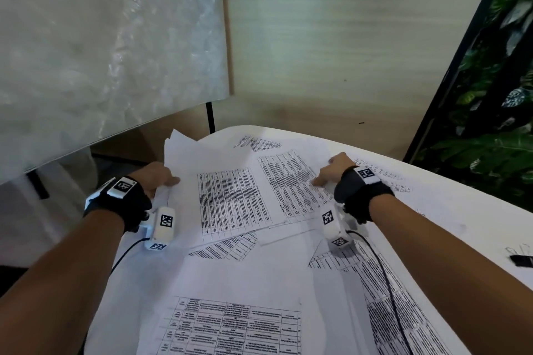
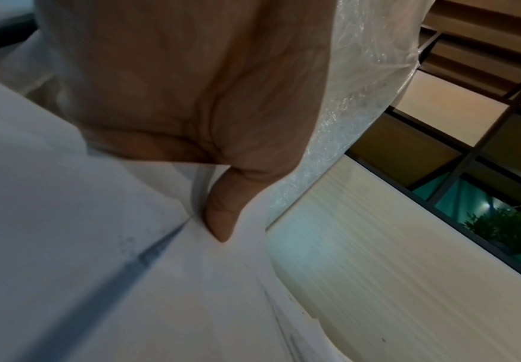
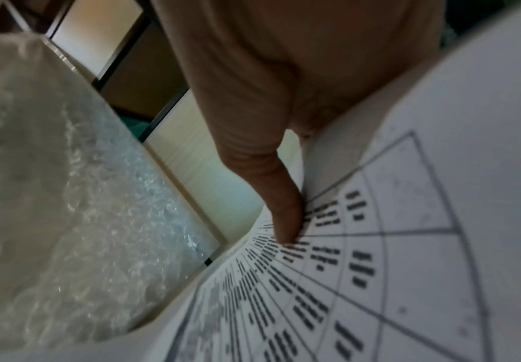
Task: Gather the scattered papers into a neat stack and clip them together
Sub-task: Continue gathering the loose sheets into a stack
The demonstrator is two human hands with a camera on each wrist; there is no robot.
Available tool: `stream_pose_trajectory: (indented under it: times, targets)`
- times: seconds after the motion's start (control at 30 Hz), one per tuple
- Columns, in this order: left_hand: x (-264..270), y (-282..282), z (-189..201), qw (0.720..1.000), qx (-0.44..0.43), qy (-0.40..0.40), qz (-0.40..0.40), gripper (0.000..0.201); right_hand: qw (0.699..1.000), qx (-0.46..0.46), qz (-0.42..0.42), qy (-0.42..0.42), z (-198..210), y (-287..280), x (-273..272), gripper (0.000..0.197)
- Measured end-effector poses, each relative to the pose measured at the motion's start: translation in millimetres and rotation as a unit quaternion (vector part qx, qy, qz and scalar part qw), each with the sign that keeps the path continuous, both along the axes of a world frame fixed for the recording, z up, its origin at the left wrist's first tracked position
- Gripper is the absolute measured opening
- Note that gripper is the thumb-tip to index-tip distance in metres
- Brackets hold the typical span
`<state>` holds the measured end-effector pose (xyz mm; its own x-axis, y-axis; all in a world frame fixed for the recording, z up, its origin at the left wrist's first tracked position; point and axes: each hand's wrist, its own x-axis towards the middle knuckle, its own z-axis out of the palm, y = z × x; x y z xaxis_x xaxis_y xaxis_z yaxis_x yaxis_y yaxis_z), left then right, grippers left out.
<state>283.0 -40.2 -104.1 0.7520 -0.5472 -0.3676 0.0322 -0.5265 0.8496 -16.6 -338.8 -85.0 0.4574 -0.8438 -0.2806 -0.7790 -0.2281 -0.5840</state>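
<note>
Several printed sheets lie scattered and overlapping on a white table [image 1: 461,219]. My left hand [image 1: 161,179] pinches the left edge of a loose bundle of sheets [image 1: 233,202], thumb [image 2: 222,215] on top and fingers hidden beneath the paper [image 2: 129,281]. My right hand [image 1: 331,173] holds the right side of a table-printed sheet [image 1: 291,181]. Its thumb [image 3: 284,215] presses on the print [image 3: 361,269] while the other fingers are hidden behind the paper. More sheets lie near me [image 1: 230,326] and at the right [image 1: 389,311]. Black binder clips [image 1: 522,259] sit at the table's right edge.
A bubble-wrapped panel [image 1: 101,37] stands close on the left, past the table. A dark frame with green plants [image 1: 490,95] rises at the right. Black cables [image 1: 386,277] from the wrist cameras trail across the near papers. The table's far edge [image 1: 288,131] curves just beyond the sheets.
</note>
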Motion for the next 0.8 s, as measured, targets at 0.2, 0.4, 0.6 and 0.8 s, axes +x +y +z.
stream_pose_trajectory:
  times: [0.2,0.4,0.6,0.8]
  targets:
    - [-26,-4,18,0.999,-0.036,-0.012,0.003,0.033,0.978,0.004,-0.021,-0.208,50,-19,-47,0.039]
    - [-14,-4,20,0.994,-0.005,-0.107,0.004,0.032,0.902,-0.037,0.028,-0.428,121,-10,-112,0.019]
    - [-63,-13,64,0.984,-0.145,-0.104,-0.019,0.021,0.855,-0.074,0.020,-0.512,161,-16,-141,0.033]
    - [-105,-43,78,0.970,-0.236,-0.039,-0.034,0.017,0.903,0.016,0.022,-0.429,92,-3,-93,0.047]
